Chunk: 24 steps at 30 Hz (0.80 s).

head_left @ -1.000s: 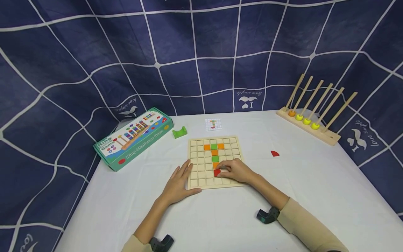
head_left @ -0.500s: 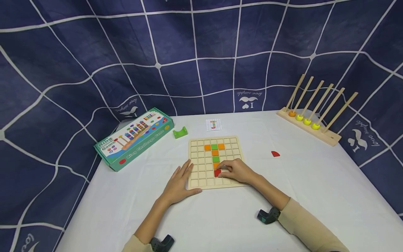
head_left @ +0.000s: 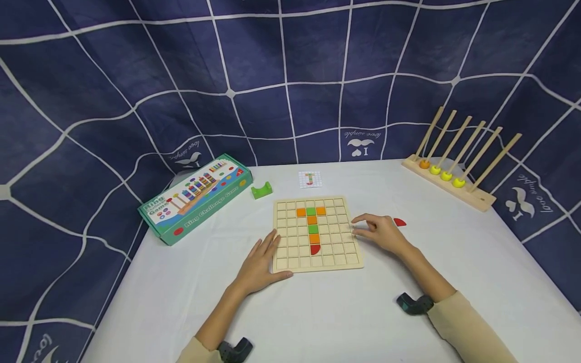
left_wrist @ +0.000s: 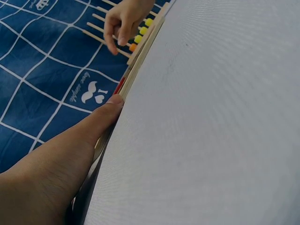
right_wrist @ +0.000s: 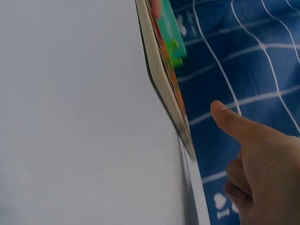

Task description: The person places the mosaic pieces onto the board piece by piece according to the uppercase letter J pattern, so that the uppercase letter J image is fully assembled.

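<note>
A square wooden grid board (head_left: 290, 263) lies on the white table. Orange and green square tiles (head_left: 313, 229) form a T on it, with a red quarter-round tile (head_left: 315, 249) at the foot of the stem. My left hand (head_left: 257, 266) rests at the board's left edge, fingers straight and thumb along the near edge. To the right of the board hovers my right hand (head_left: 380, 233), thumb and forefinger apart with nothing between them. Just behind its knuckles another red quarter-round tile (head_left: 400, 222) lies on the table, partly covered by the hand.
Behind the board lies a small pattern card (head_left: 310, 179). A green Ring Challenge Game box (head_left: 195, 199) and a green curved block (head_left: 262, 190) are at the left. A wooden peg stand (head_left: 449, 184) with orange and yellow beads stands at the back right.
My right hand has let go of the red tile on the board and moved right, toward the loose red tile. The left hand has stayed in place.
</note>
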Each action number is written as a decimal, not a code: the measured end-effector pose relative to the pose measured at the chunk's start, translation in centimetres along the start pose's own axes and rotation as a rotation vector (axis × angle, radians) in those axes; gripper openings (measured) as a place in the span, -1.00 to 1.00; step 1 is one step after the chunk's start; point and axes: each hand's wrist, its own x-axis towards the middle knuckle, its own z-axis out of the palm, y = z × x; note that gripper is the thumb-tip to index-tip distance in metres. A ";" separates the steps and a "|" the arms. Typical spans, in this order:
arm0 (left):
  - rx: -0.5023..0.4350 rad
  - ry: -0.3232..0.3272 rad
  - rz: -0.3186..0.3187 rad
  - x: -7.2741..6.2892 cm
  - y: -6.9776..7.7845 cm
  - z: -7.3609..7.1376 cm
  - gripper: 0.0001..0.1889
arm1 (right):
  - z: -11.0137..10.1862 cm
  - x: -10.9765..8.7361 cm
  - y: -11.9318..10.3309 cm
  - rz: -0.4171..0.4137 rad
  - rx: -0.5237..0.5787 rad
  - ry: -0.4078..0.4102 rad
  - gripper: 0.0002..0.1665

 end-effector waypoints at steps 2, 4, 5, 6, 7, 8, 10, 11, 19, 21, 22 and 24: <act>-0.001 0.000 0.002 0.0 0.1 0.0 0.12 | -1.1 -0.5 0.9 0.013 -0.043 0.044 -0.70; -0.001 -0.002 0.003 0.1 0.1 -0.1 0.13 | -2.1 -1.0 1.7 0.027 -0.079 0.079 -0.70; 0.000 -0.004 0.004 0.1 0.1 -0.1 0.13 | -2.6 -1.2 2.1 0.038 -0.096 0.095 -0.70; -0.001 -0.004 0.005 0.1 0.1 -0.2 0.13 | -3.1 -1.5 2.5 0.049 -0.109 0.107 -0.69; -0.002 -0.003 0.005 0.1 0.1 -0.2 0.12 | -3.5 -1.7 2.9 0.062 -0.126 0.117 -0.69; -0.001 -0.003 0.005 0.1 0.1 -0.2 0.12 | -3.9 -2.0 3.3 0.073 -0.141 0.127 -0.68; 0.000 0.003 0.008 0.1 0.1 -0.2 0.12 | -4.6 -2.5 4.0 0.092 -0.172 0.140 -0.65; 0.000 0.007 0.010 0.1 0.1 -0.2 0.12 | -4.9 -2.7 4.3 0.103 -0.184 0.145 -0.64; -0.001 0.017 0.016 0.0 0.2 -0.2 0.11 | -6.3 -4.2 6.6 0.192 -0.272 0.117 -0.55; 0.002 0.004 0.010 0.1 0.2 -0.2 0.12 | -6.4 -4.4 6.8 0.222 -0.286 0.099 -0.55; 0.002 -0.001 0.007 0.1 0.1 -0.2 0.12 | -6.5 -4.5 6.9 0.232 -0.293 0.093 -0.55; 0.003 -0.007 0.004 0.1 0.1 -0.2 0.12 | -6.5 -4.7 7.0 0.244 -0.302 0.090 -0.59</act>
